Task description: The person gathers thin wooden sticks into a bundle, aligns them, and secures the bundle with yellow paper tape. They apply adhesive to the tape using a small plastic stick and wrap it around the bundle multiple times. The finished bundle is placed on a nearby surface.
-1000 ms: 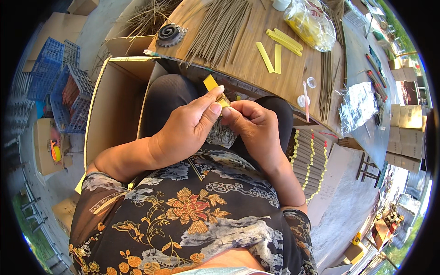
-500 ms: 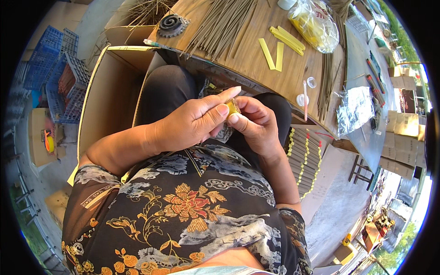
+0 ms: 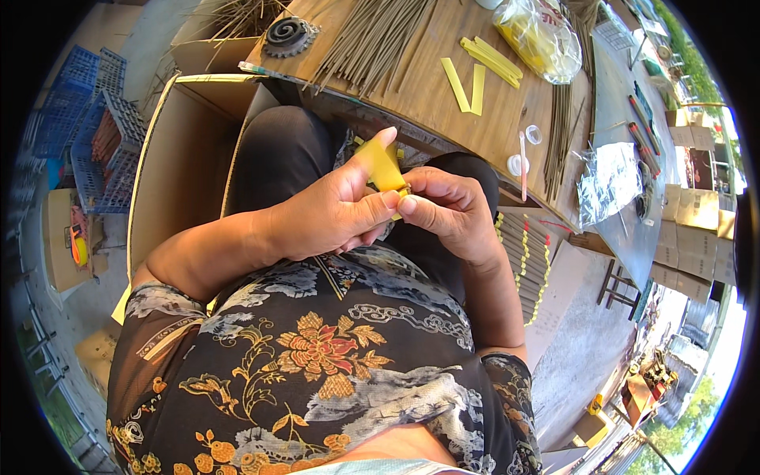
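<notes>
Above my lap my two hands meet over a yellow strip (image 3: pixel 383 169). My left hand (image 3: pixel 344 202) pinches it between thumb and fingers, and its broad loose end stands up past the thumb side. Closed too, my right hand (image 3: pixel 453 212) grips the strip's narrow end at its fingertips. A small brownish bit shows there, too small to name. More yellow strips (image 3: pixel 491 62) lie on the wooden table (image 3: pixel 431 103) ahead, some stacked and two apart.
Thin brown sticks (image 3: pixel 372 43) are spread beside a dark coil (image 3: pixel 286 36) on the table. A plastic bag (image 3: pixel 542 39) and a small white pot (image 3: pixel 517 165) sit farther right. An open cardboard box (image 3: pixel 186 158) stands at my left; banded sticks (image 3: pixel 526 261) lie at my right.
The yellow strip, mostly hidden within my fingers before, now extends upward in a broad flap by my left hand. Both hands stay together, and the view has shifted slightly.
</notes>
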A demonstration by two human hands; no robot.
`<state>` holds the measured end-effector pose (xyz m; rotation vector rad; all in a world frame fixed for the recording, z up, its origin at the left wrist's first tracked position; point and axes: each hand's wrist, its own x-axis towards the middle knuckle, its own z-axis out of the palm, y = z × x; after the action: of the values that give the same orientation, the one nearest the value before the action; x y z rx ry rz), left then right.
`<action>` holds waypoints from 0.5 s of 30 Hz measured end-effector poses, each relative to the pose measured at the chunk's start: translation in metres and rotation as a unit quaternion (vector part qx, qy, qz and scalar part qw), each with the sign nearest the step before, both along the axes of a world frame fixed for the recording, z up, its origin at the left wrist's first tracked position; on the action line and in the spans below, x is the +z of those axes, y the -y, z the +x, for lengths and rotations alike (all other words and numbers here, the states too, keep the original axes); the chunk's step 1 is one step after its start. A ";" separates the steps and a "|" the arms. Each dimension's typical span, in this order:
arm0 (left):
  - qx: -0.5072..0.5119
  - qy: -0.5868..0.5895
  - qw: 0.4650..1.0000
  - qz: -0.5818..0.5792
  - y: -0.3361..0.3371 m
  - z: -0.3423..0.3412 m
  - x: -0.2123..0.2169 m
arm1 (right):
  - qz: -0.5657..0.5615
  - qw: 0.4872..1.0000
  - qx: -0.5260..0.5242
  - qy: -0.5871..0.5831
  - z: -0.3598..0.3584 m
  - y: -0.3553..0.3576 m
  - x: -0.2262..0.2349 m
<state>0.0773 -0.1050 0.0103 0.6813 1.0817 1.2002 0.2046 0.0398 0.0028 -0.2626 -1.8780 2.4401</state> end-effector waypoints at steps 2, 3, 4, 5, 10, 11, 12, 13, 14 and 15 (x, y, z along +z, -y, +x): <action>0.000 0.001 1.000 0.001 0.000 0.000 0.003 | 0.029 0.999 0.003 -0.016 0.000 -0.001 0.001; -0.007 0.021 1.000 -0.007 -0.001 0.000 0.004 | 0.042 0.999 0.013 -0.029 -0.001 -0.003 0.000; -0.013 0.042 0.999 -0.015 -0.001 -0.001 0.004 | 0.056 0.997 0.023 -0.041 -0.001 -0.007 -0.001; -0.019 0.062 0.998 -0.023 -0.001 -0.002 0.004 | 0.069 0.996 0.033 -0.053 -0.002 -0.009 -0.001; -0.025 0.085 0.996 -0.016 -0.002 -0.002 0.000 | 0.035 0.996 0.048 -0.071 -0.006 -0.012 -0.001; -0.022 0.089 0.996 -0.018 -0.002 -0.001 -0.002 | 0.032 0.996 0.046 -0.069 -0.006 -0.012 0.001; -0.022 0.094 0.995 -0.016 -0.002 -0.001 -0.002 | 0.029 0.996 0.043 -0.067 -0.006 -0.012 0.002; -0.022 0.098 0.995 -0.013 -0.002 -0.002 -0.002 | 0.051 0.995 0.043 -0.078 -0.006 -0.012 0.002; -0.022 0.102 0.994 -0.010 -0.002 -0.002 -0.002 | 0.073 0.992 0.043 -0.089 -0.007 -0.013 0.002; -0.020 0.107 0.994 0.001 -0.002 -0.001 -0.003 | 0.095 0.989 0.043 -0.101 -0.007 -0.014 0.003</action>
<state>0.0760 -0.1030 0.0072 0.5577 0.8841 1.2105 0.1978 0.0537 0.0055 0.0727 -2.0488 2.2187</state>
